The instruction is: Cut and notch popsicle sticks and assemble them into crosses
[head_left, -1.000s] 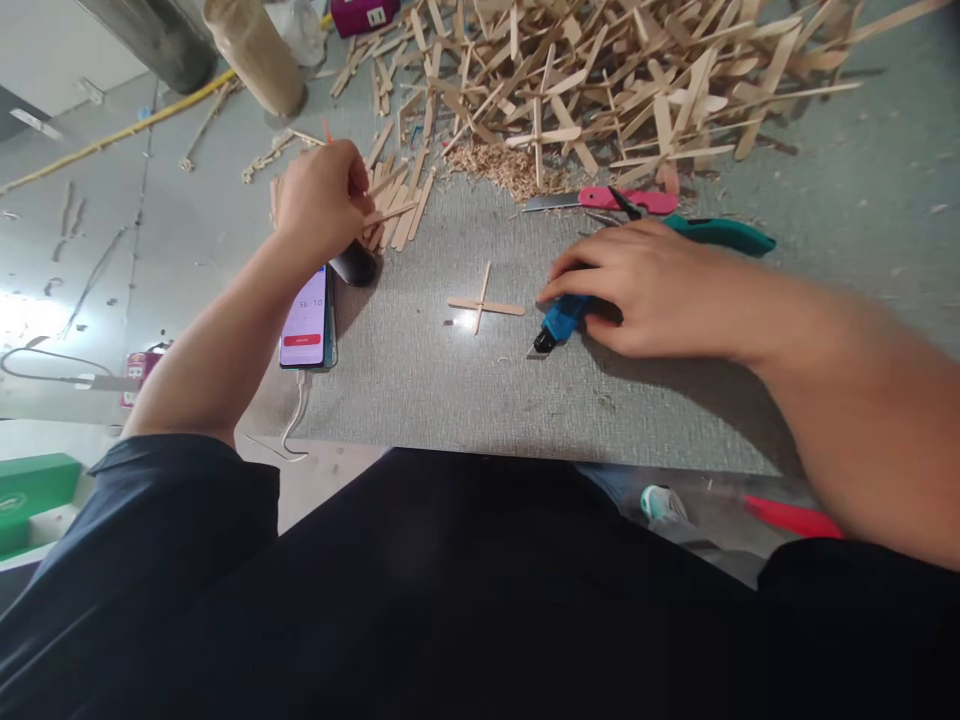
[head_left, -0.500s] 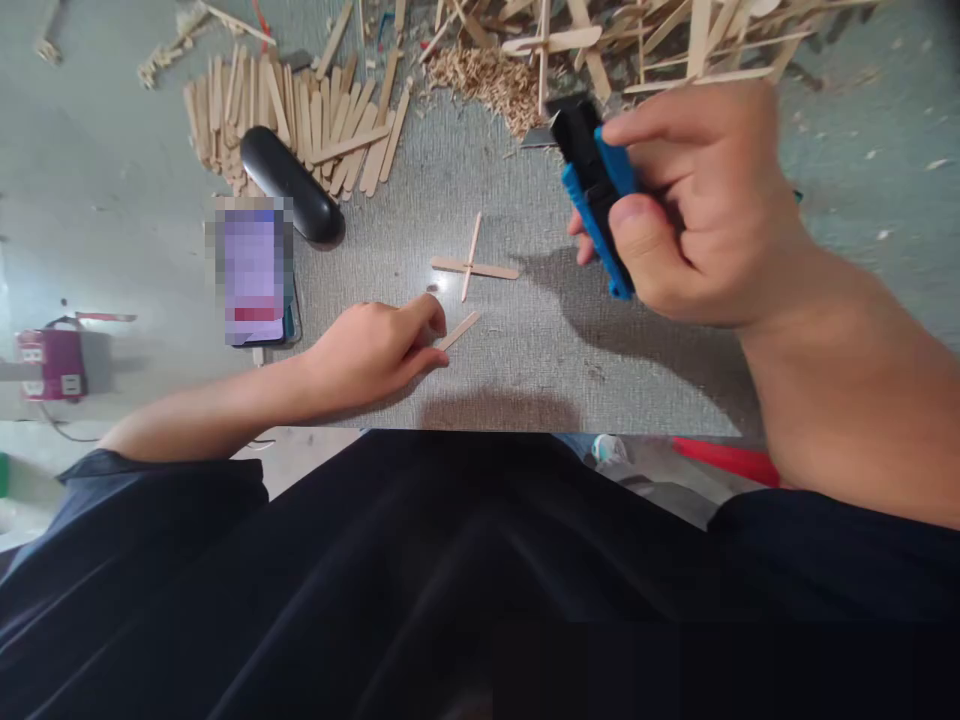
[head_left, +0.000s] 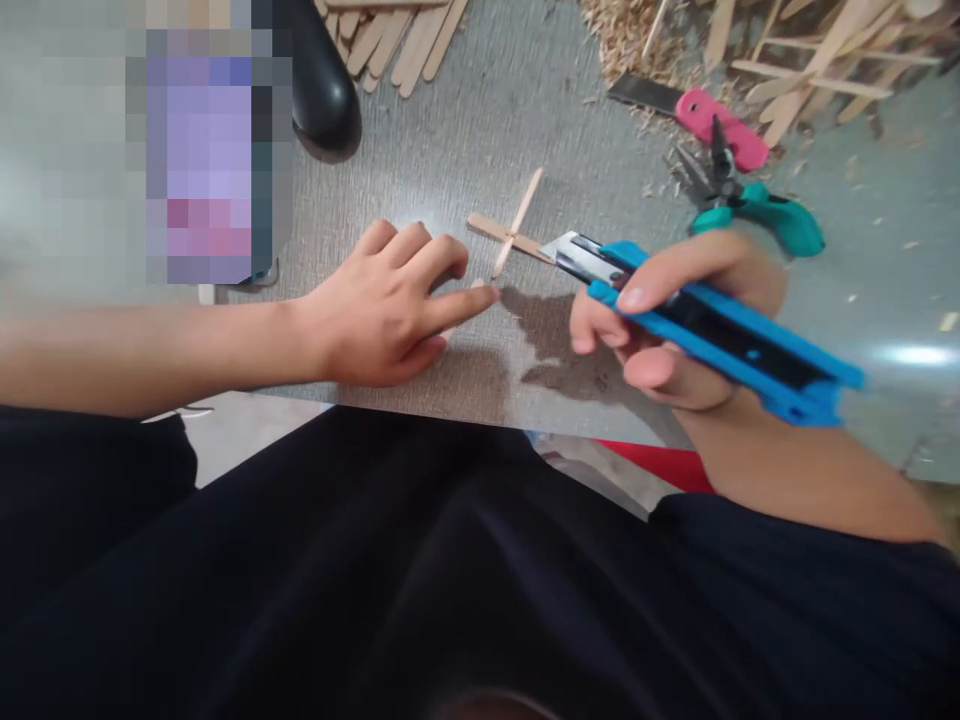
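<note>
My right hand (head_left: 675, 330) is wrapped around a blue-and-black utility knife (head_left: 750, 345) with its blade out. The blade tip overlaps the right end of a small cross of two wooden craft sticks (head_left: 511, 234) on the table. Close to the cross, my left hand (head_left: 397, 300) rests on the table with its index finger stretched out and its other fingers bent. Under that index finger lies a short craft stick (head_left: 478, 283), mostly hidden, with only one end showing.
Pliers with teal handles (head_left: 780, 215) and a pink-handled blade tool (head_left: 724, 125) lie at right. Behind them are wood shavings (head_left: 619, 35) and a heap of joined sticks (head_left: 817, 75). Loose craft sticks (head_left: 409, 45), a black case (head_left: 326, 90) and a blurred-out phone (head_left: 210, 160) are at left.
My right hand has turned and lowered the knife toward the cross, and its blade now shows. My left index finger has straightened over the short stick. The view has moved closer.
</note>
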Motion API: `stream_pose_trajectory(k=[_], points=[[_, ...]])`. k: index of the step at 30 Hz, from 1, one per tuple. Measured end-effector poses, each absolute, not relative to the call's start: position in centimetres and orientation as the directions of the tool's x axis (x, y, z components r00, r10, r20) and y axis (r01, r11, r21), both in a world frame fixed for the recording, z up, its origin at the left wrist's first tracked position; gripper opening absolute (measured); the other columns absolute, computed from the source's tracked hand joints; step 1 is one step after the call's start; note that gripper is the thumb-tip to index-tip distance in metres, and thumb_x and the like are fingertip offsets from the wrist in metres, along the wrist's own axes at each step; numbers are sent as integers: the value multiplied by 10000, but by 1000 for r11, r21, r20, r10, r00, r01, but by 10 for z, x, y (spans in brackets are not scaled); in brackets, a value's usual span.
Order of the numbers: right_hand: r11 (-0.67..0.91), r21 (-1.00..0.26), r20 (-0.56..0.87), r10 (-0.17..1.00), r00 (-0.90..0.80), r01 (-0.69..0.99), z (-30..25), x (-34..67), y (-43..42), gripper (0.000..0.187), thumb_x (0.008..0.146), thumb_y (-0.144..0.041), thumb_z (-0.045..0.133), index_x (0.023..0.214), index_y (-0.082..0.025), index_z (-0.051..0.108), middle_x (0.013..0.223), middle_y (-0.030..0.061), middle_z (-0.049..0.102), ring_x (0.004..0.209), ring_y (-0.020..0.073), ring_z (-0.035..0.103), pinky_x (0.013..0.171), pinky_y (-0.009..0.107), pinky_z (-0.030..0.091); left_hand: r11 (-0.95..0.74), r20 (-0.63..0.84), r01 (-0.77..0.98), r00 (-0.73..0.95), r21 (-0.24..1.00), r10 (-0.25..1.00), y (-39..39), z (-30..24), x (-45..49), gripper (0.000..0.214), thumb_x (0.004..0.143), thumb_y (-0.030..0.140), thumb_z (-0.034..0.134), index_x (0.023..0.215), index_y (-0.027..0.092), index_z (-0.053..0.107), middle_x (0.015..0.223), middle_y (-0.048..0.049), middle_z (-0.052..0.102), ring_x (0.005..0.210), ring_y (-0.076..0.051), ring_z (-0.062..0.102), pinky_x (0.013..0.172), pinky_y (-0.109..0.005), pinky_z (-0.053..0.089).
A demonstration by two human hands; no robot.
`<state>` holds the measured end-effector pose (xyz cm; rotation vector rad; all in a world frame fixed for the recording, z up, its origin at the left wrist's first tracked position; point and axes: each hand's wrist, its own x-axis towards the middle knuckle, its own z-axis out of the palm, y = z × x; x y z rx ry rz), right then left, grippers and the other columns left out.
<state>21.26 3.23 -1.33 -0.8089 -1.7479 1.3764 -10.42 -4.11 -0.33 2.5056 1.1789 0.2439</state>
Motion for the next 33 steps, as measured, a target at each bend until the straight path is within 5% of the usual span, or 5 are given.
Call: stream_pose_trajectory(k=[3,6,11,20,33], points=[[447,-895,370,761,-533,18,-9,212,21,311,969,-709,905,1108,-432,922,670,-23,756,411,196,555,388,409,396,-542,-15,722,606,430,796,-40,-4,-104,637,1050,377,706,1680,341,620,1606,-196,659,1427,-490,605,1167,-750,493],[552,-833,392,615,-684,19,-4,211,22,395,1066,-516,817,1442,-407,872,841,-5,862,579,225,755,496,385,550,-506,-24,729,580,461,814,-40,-2,-104,703,1048,499,719,1710,306,582,1637,-208,645,1442,-515,610,1177,-778,479],[764,-636,512,316,-799,-105,-11,205,35,347,1146,-404,684,1443,-263,795,914,26,858,746,216,852,599,316,647,-550,21,711,604,438,797,-44,-4,-106,688,1056,621,714,1666,320,611,1681,-190,617,1468,-522,602,1156,-795,480],[843,-537,481,334,-811,28,-14,205,32,402,1059,-331,832,1454,-377,766,992,-23,880,758,227,856,654,329,699,-591,24,717,628,368,777,-43,-7,-106,777,1035,692,794,1695,334,594,1713,-218,575,1436,-523,578,1098,-774,480],[848,-529,472,326,-819,33,-11,199,26,352,1083,-262,777,1425,-339,748,945,-20,846,745,200,830,665,318,688,-598,0,727,635,337,772,-43,-4,-104,824,1024,649,849,1722,298,586,1708,-212,526,1441,-501,537,1115,-730,454]])
